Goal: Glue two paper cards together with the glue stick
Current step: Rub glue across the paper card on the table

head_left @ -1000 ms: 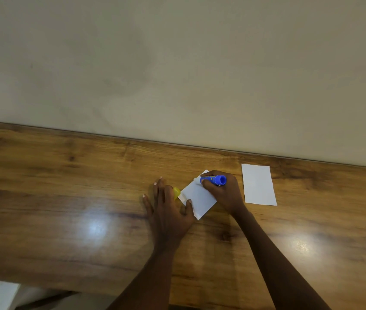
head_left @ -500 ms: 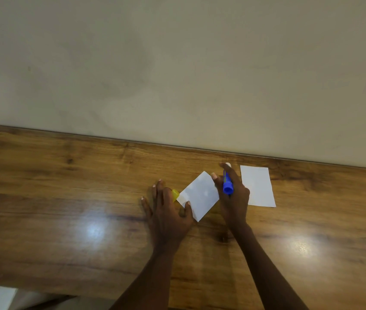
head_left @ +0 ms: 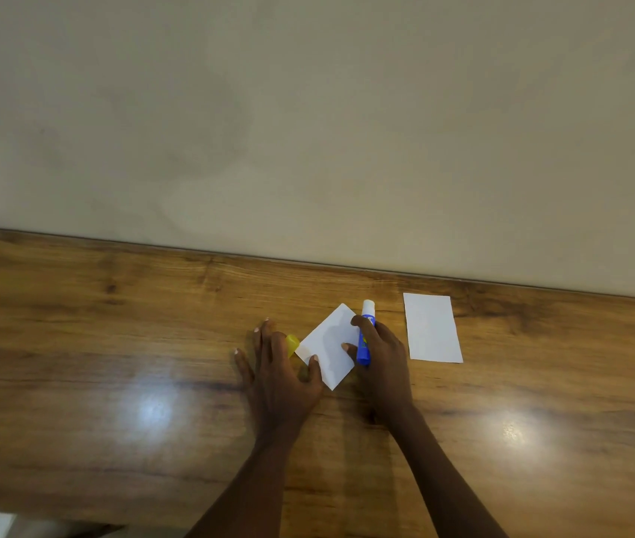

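Note:
A white paper card (head_left: pixel 329 345) lies turned like a diamond on the wooden table (head_left: pixel 114 343). My left hand (head_left: pixel 277 372) lies flat beside it, fingers spread, with the thumb pressing the card's left corner. My right hand (head_left: pixel 380 353) grips a blue glue stick (head_left: pixel 365 335) just right of the card; its white tip points away from me and lies off the card. A second white card (head_left: pixel 432 328) lies flat further right, untouched. The yellow cap (head_left: pixel 292 343) peeks out beside my left hand.
A plain beige wall (head_left: pixel 308 130) rises straight behind the table's far edge. Two bright light reflections sit on the wood at left and right. The table's near edge shows at the bottom left.
My right hand has turned the glue stick from lying across the card's top corner to pointing away from me, and has moved it off the card to its right. My left hand stays put.

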